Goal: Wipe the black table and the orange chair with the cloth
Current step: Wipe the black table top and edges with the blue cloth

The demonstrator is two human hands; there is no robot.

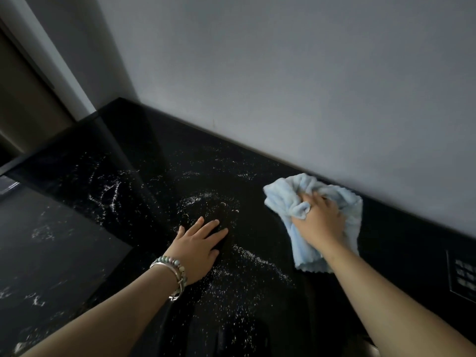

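Two hands on the black worktop [154, 155], which runs along a grey wall [283, 86]. Right hand [319, 222]: fingers curled into a bunched light-blue cloth [286, 197], gripping it and pressing it down on the worktop just beside the foot of the wall. Left hand [199, 243]: flat, fingers straight and spread, palm down on the worktop, farther from the wall than the cloth; holds nothing. Beaded and metal bracelets [172, 269] on the left wrist. White specks [247, 253] scattered over the dark surface, thickest around the flat palm, thinner toward the wall. The cloth's loose end trails away from the wall, beneath the right wrist.
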